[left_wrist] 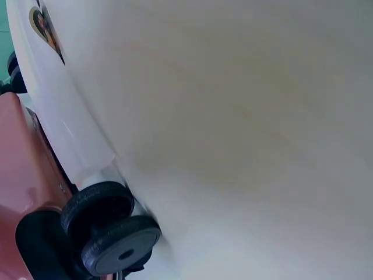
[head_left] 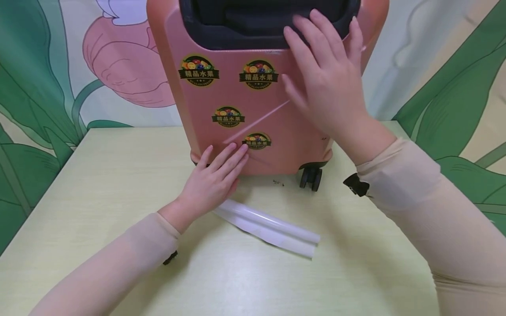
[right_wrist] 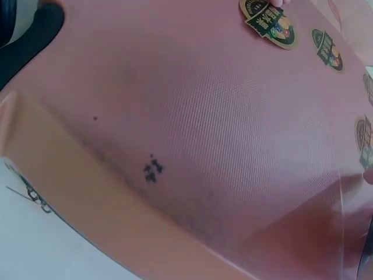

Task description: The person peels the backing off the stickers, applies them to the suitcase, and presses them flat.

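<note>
Suitcase (head_left: 288, 149): upright on the worktop (head_left: 99, 175), patterned face toward me; its long axis runs up and down.
Lowest sticker (head_left: 258, 140): on that face, low down; three other stickers (head_left: 228, 117) sit above it. Its dark band runs nearly level.
Left hand (head_left: 215, 173): fingers long and extended, laid on the lower face, grasping nothing that I can see.
Right hand (head_left: 334, 79): fingers spread beside the black top panel (head_left: 229, 39), released. Whether each fingertip makes contact, I cannot tell.
Key relation: lowest sticker lies just right of the left fingertips, one fingertip at its left edge. Left is the nearer hand; the right sits higher and to the right. My judgement: any smoothing there turns on that edge.
White sheet (head_left: 276, 232): partly curled on the worktop, in front of the suitcase, its long axis slanting away from below the left hand.
Left wrist view only: a sticker (left_wrist: 42, 26) at the sheet's far end, hidden from the head view; the paired wheels (left_wrist: 119, 248) show large.
Right wrist view: dark flecks (right_wrist: 152, 169) near the suitcase's edge, only a speck from above.
</note>
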A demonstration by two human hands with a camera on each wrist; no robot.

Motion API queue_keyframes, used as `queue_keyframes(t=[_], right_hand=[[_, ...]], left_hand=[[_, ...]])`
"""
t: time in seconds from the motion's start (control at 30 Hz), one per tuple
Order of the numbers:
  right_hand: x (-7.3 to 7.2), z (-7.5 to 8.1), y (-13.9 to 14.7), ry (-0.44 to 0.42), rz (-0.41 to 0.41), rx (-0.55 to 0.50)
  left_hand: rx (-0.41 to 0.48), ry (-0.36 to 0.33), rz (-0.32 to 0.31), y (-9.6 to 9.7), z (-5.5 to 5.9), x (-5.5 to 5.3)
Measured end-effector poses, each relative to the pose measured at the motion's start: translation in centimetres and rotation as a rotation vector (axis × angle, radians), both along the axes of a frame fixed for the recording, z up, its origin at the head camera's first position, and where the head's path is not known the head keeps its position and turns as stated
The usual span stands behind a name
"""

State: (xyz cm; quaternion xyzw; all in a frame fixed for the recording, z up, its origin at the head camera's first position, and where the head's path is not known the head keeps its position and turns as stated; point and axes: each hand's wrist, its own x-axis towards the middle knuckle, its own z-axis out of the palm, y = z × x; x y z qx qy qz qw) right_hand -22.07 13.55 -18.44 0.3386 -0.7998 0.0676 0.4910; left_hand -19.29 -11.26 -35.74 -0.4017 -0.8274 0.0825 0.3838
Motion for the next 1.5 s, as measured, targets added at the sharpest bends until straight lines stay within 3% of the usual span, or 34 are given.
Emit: queue_keyframes(t=[0.33, 0.67, 0.77, 0.9, 1.0, 1.17, 1.3, 1.5], right_hand=[[-0.3, -0.3, -0.6, -0.027, -0.073, 0.031], [-0.3, -0.6, -0.7, -0.057, -0.086, 0.021], [-0.4, -0.7, -0.7, -0.054, -0.081, 0.018], [-0.5, -0.8, -0.8, -0.051, -0.075, 0.011], [-0.5, -0.8, -0.8, -0.05, -0.074, 0.004], [-0.5, -0.9, -0.8, -0.045, -0.072, -0.006], [-0.5, -0.9, -0.8, -0.04, -0.068, -0.009], [-0.5, -0.9, -0.9, -0.043, -0.063, -0.009]], left_hand=[[-0.016, 0.06, -0.033, -0.6, 0.4, -1.9], [-0.001, 0.047, -0.062, -0.4, 0.3, -2.1], [-0.046, 0.052, -0.032, -0.5, -0.1, -2.0], [-0.179, 0.006, 0.001, -1.0, -0.8, -1.6], [-0.234, -0.032, -0.014, -1.2, -0.9, -1.4], [-0.157, 0.032, -0.044, -0.6, 0.4, -1.6], [-0.119, 0.078, -0.008, 0.0, 1.8, -1.8], [-0.213, 0.021, 0.035, 0.1, 1.4, -1.5]])
